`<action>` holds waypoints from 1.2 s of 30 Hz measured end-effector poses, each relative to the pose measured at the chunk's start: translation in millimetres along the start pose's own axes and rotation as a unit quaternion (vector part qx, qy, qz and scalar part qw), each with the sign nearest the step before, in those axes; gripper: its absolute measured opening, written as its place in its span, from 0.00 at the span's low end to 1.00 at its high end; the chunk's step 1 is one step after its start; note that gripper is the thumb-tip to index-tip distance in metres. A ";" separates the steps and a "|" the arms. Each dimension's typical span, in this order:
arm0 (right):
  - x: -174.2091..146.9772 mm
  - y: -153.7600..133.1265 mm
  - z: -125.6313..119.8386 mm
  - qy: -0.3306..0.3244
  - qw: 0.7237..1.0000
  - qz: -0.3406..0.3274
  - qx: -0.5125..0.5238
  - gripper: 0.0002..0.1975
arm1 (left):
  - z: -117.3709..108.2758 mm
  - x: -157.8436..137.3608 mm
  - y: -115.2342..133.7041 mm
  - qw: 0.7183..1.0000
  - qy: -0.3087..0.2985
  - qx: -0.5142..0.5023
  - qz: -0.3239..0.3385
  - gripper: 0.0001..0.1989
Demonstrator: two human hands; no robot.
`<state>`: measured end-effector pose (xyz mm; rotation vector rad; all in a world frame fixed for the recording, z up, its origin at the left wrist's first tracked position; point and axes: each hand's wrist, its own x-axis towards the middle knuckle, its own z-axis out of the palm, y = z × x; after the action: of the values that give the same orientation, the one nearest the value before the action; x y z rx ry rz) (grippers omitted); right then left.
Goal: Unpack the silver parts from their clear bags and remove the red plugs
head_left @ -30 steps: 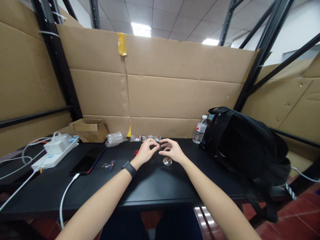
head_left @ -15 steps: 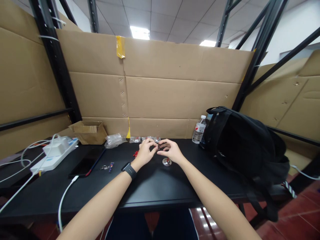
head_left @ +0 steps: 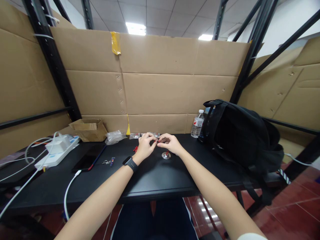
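Observation:
My left hand (head_left: 145,145) and my right hand (head_left: 171,144) meet fingertip to fingertip above the black table. Both are closed in a pinch on a small piece with some red on it, too tiny and too covered by the fingers to name. Just below my right hand lies a round shiny metal disc (head_left: 166,155) with a red bit at its centre. Small red pieces (head_left: 135,149) rest beside my left hand, partly hidden by it. Behind the hands are small clear packets (head_left: 135,136) along the cardboard wall.
A black backpack (head_left: 242,146) and a water bottle (head_left: 197,124) stand on the right. Leftward are a keychain (head_left: 112,162), a phone (head_left: 89,158) on a white cable, a plastic bag (head_left: 115,137), a cardboard box (head_left: 89,130) and a power strip (head_left: 60,153).
The view has shifted slightly. My fingertips have come closer together around the small piece, and my right fingers have turned a little. The disc stays on the table.

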<state>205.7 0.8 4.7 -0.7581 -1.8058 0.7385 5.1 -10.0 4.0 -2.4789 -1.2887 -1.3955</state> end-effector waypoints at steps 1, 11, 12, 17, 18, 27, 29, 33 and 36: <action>0.5 -0.2 -3.2 -0.004 0.999 -0.012 -0.034 0.15 | -0.4 -0.2 0.2 1.000 0.001 -0.003 0.002 0.04; 1.2 -4.4 -3.8 -0.050 0.993 -0.005 -0.108 0.12 | -1.5 -0.2 1.1 1.000 0.000 -0.012 0.021 0.04; 1.0 -4.7 -2.5 -0.052 0.993 -0.003 -0.104 0.12 | -1.5 -0.1 0.6 1.000 -0.006 -0.012 0.022 0.04; 1.6 1.3 -1.3 -0.039 0.992 0.016 -0.119 0.07 | -4.4 1.4 -1.4 1.000 -0.018 -0.020 0.005 0.07; 1.7 3.3 -2.1 -0.039 0.989 0.021 -0.139 0.06 | -5.8 1.7 -2.0 1.000 -0.013 -0.021 -0.006 0.09; 1.3 6.9 -0.3 -0.065 0.984 0.038 -0.163 0.06 | -2.4 -4.4 -10.6 0.988 -0.150 -0.018 0.035 0.10; 0.8 2.3 0.7 -0.074 0.983 0.025 -0.165 0.06 | 1.8 -5.2 -11.6 0.987 -0.154 -0.003 0.043 0.08; -1.7 -5.7 -8.9 -0.134 0.963 0.005 -0.234 0.05 | 1.4 -4.3 -13.3 0.987 -0.151 0.045 0.038 0.07; -4.2 -5.2 -21.7 -0.210 0.938 0.018 -0.274 0.11 | -3.2 -4.1 -14.6 0.984 -0.161 0.061 0.044 0.06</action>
<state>226.5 -2.5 13.1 -1.0528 -2.4435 0.4325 -7.9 -4.3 -2.2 -2.7170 -1.2473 -0.8923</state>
